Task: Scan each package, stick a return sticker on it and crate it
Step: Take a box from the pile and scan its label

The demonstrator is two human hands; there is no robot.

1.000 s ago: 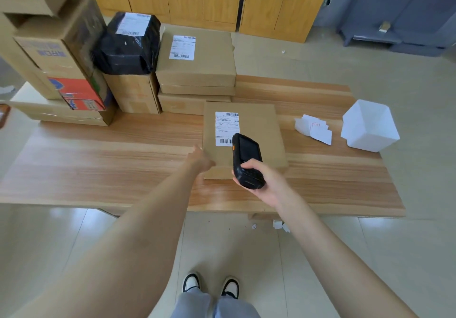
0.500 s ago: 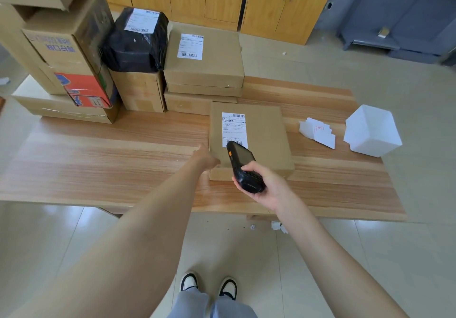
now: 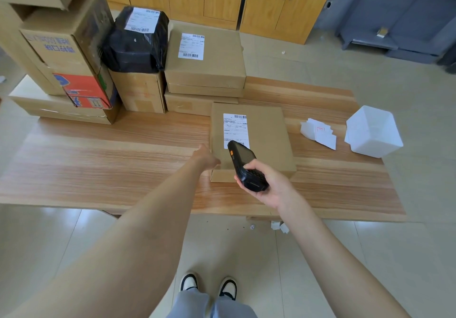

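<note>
A flat cardboard package (image 3: 266, 135) lies on the wooden table (image 3: 98, 164), right of the middle and close to the front edge, its white shipping label (image 3: 235, 127) facing up. The left hand (image 3: 206, 159) touches the package's left side near its front-left corner; how its fingers lie cannot be told. The right hand (image 3: 270, 185) grips a black handheld scanner (image 3: 246, 167) just above the package's front part, the scanner's tip over the label's lower end. Loose return stickers (image 3: 318, 132) lie toward the table's right edge, beside a white crate (image 3: 372, 131).
</note>
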